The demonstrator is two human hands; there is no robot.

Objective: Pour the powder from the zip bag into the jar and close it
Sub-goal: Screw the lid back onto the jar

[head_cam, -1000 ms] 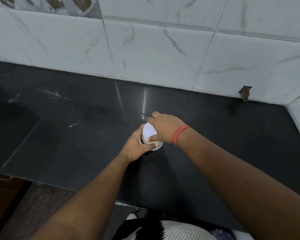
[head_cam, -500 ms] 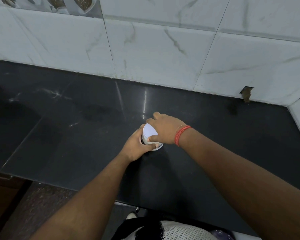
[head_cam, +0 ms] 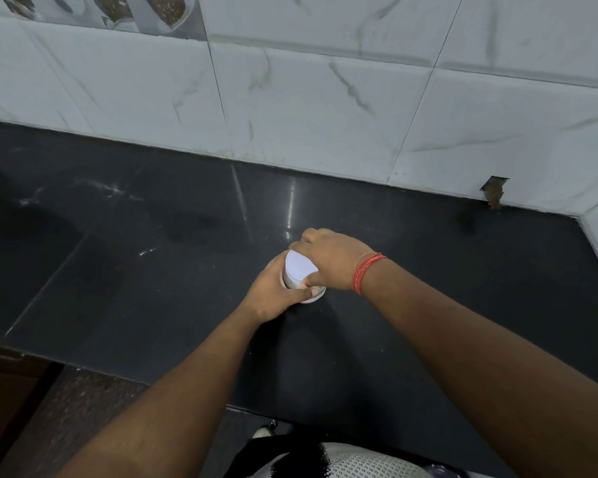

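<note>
1. You look down on a polished black stone desk [head_cam: 152, 270] with faint seams and pale scuff marks.
2. Behind it you see a wall of white marble-look tiles [head_cam: 308, 105] with grey veins.
3. At upper left, a decorative tile strip [head_cam: 145, 8] shows bowls of food.
4. A chipped hole [head_cam: 493, 193] breaks the wall's base at right.
5. Light glints off the desk in narrow streaks [head_cam: 290, 208].
6. Speckled dark floor [head_cam: 76, 408] lies at lower left.

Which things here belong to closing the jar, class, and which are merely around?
Part of the job:
- jar, held by the left hand
- white lid, gripped by the right hand

Merely around:
- black counter
- tiled wall
- red thread on the right wrist
</note>
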